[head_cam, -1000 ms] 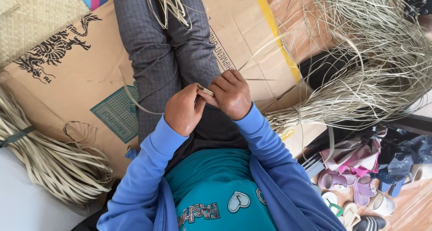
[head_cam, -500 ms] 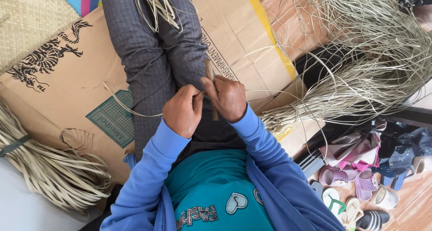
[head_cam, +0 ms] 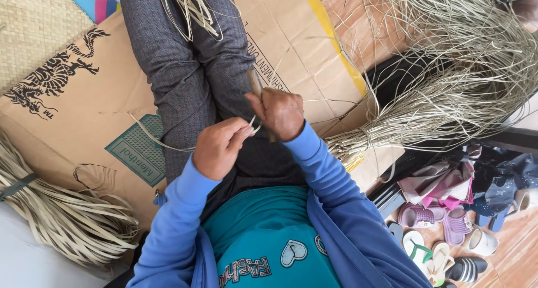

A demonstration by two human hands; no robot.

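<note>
Seated on flattened cardboard (head_cam: pixel 67 125), legs in grey trousers (head_cam: pixel 185 69) stretched out, blue sleeves reaching over the lap. Left hand (head_cam: pixel 218 149) pinched shut on a pale strip (head_cam: pixel 162 143) that trails off to the left across the thigh and onto the cardboard. Right hand (head_cam: pixel 282 113) clenched around a thin stick-like tool (head_cam: pixel 255 83) poking up from the fist, with the near end of the same strip seemingly caught between the two hands; exact contact there too small to tell. Probably very light, flat and springy along its length: easy to bend in a curve, likely to crease or split if folded sharply or twisted against the grain. Smooth surface, so liable to slip through dry fingers; best taken close to the working end, pinched flat between thumb and forefinger, not mid-length where it would flop. More strips draped over the knees (head_cam: pixel 190 7), a tied bundle (head_cam: pixel 61 220) lower left, a big loose heap (head_cam: pixel 454 80) on the right, sandals (head_cam: pixel 437 243) beyond.
</note>
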